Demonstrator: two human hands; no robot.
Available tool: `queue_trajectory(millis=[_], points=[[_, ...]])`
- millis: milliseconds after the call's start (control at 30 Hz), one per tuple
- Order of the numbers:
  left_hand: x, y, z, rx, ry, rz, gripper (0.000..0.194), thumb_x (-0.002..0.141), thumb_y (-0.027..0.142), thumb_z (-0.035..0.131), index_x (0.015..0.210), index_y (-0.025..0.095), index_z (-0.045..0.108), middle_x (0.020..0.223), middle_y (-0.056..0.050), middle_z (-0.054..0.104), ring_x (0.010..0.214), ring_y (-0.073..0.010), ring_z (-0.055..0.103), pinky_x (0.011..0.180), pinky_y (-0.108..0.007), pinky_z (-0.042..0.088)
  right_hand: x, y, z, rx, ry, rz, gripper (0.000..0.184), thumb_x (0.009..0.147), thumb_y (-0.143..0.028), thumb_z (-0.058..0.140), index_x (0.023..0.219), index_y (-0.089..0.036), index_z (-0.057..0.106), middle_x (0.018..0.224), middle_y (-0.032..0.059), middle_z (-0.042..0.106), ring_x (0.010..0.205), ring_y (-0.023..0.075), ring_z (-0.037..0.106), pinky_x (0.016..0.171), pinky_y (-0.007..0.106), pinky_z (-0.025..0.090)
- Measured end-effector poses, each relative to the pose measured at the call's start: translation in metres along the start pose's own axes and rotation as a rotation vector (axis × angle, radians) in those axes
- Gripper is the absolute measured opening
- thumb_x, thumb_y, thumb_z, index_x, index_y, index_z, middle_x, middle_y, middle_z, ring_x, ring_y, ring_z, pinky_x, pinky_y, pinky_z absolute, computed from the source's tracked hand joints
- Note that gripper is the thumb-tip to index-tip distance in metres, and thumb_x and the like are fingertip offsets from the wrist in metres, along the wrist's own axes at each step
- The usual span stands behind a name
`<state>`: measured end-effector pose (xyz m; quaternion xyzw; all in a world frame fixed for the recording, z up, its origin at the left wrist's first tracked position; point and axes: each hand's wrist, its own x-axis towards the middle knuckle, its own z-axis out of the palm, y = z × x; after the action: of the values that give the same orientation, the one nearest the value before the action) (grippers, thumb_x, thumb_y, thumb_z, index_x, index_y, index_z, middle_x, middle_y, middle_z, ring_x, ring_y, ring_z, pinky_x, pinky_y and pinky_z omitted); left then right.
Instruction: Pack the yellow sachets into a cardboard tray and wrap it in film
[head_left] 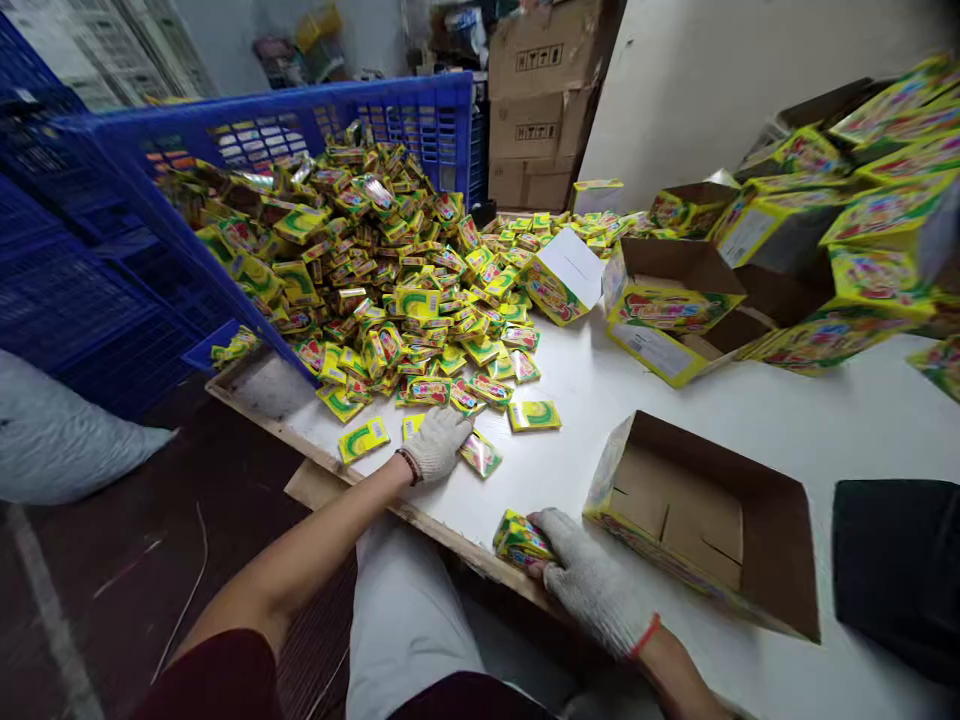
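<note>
My left hand (439,443), in a knitted white glove, is at the front edge of the pile with its fingers bent down. It grips a small yellow-green packet (481,454) lying on the table beside its fingertips; another packet (412,425) sticks out on its left side. In my gloved right hand (592,580), near the table's front edge, is a stack of packets (521,540), held between thumb and fingers. Just right of that hand is an open cardboard display box (705,510) with nothing inside. Loose packets (420,300) spread back from my left hand.
A tipped blue crate (277,110) holds many packets at the left, spilling onto the white table (570,370). Printed display boxes (675,290) are heaped at the back right. A black object (896,570) is at the right edge. Brown cartons (536,125) stand behind.
</note>
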<state>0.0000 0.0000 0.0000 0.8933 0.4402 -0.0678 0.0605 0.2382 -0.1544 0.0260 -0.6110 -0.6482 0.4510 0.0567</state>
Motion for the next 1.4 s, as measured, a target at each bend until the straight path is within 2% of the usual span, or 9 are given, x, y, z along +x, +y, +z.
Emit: queue_trajectory(millis=[267,433,567,700,867,933,1133,1300,1400], points=[[0.002,0.054,-0.002,-0.320,-0.081,0.075,0.045,0.076,0.033,0.065,0.115,0.016,0.053,0.110,-0.006,0.058,0.096,-0.0238,0.057,0.078,-0.036,0.043,0.026,0.001,-0.010,-0.165,0.124,-0.192,0.043,0.070,-0.020,0.063,0.111,-0.011,0.059,0.144,0.0160,0.036,0.150,0.0243,0.008,0.123,0.031,0.008],[0.022,0.044,-0.027,-0.442,-0.287,0.198,0.042,0.084,0.031,0.068,0.122,0.018,0.059,0.116,-0.003,0.062,0.103,-0.0182,0.059,0.081,-0.026,0.044,0.033,0.001,-0.018,-0.032,0.087,-0.150,0.032,0.074,-0.021,0.061,0.104,-0.012,0.054,0.117,0.0099,0.051,0.108,0.0217,0.049,0.097,0.036,0.041],[0.068,0.051,-0.032,-0.293,-0.061,0.163,0.042,0.090,0.036,0.063,0.123,0.010,0.060,0.127,-0.013,0.054,0.115,-0.0268,0.052,0.097,-0.035,0.039,0.023,-0.004,-0.010,-0.092,0.142,-0.168,0.076,0.071,-0.014,0.059,0.145,-0.007,0.042,0.126,0.0109,0.049,0.119,0.0217,0.045,0.109,0.033,0.033],[0.095,0.072,-0.029,-0.026,0.010,0.119,0.051,0.089,0.035,0.061,0.134,0.011,0.055,0.122,-0.017,0.055,0.114,-0.0360,0.050,0.101,-0.050,0.031,0.014,-0.001,0.001,-0.232,0.183,-0.121,0.057,0.070,-0.017,0.058,0.127,-0.006,0.059,0.118,0.0140,0.052,0.112,0.0250,0.048,0.103,0.037,0.037],[0.066,0.077,-0.044,-0.164,-0.327,0.269,0.039,0.091,0.047,0.057,0.117,0.019,0.065,0.105,-0.006,0.065,0.093,-0.0224,0.060,0.072,-0.032,0.040,0.021,0.022,0.010,-0.500,0.448,-0.393,0.054,0.063,-0.028,0.059,0.113,-0.008,0.065,0.155,0.0210,0.024,0.144,0.0425,0.008,0.115,0.056,0.009],[0.055,0.072,-0.052,-0.278,-0.496,0.309,0.038,0.094,0.050,0.054,0.107,0.018,0.069,0.096,-0.001,0.066,0.083,-0.0141,0.058,0.064,-0.026,0.037,0.026,0.024,0.008,-0.523,0.493,-0.465,0.055,0.064,-0.025,0.057,0.116,-0.009,0.064,0.147,0.0219,0.036,0.137,0.0437,0.022,0.109,0.059,0.017],[0.094,0.033,-0.062,-0.090,-0.158,0.022,0.036,0.096,0.017,0.043,0.127,0.012,0.059,0.127,-0.014,0.056,0.119,-0.0294,0.051,0.098,-0.040,0.036,0.022,0.001,-0.006,-0.156,0.272,-0.247,0.021,0.072,-0.018,0.054,0.092,-0.013,0.051,0.098,0.0100,0.054,0.089,0.0215,0.050,0.081,0.036,0.043],[0.128,0.010,-0.062,-0.120,-0.199,-0.093,0.047,0.082,0.027,0.071,0.124,0.007,0.062,0.122,-0.023,0.058,0.117,-0.0440,0.050,0.098,-0.058,0.034,0.015,0.005,0.003,0.400,0.169,-0.005,0.096,0.072,-0.050,0.067,0.148,-0.016,0.020,0.128,0.0130,0.051,0.111,0.0224,0.057,0.102,0.039,0.043],[0.119,0.015,-0.062,-0.244,-0.161,-0.138,0.051,0.074,0.033,0.079,0.114,0.004,0.067,0.118,-0.026,0.059,0.115,-0.0473,0.050,0.097,-0.060,0.034,0.019,0.004,0.008,0.929,0.241,0.031,0.116,0.055,-0.066,0.078,0.143,-0.012,0.026,0.124,0.0176,0.053,0.100,0.0241,0.060,0.095,0.041,0.049]])
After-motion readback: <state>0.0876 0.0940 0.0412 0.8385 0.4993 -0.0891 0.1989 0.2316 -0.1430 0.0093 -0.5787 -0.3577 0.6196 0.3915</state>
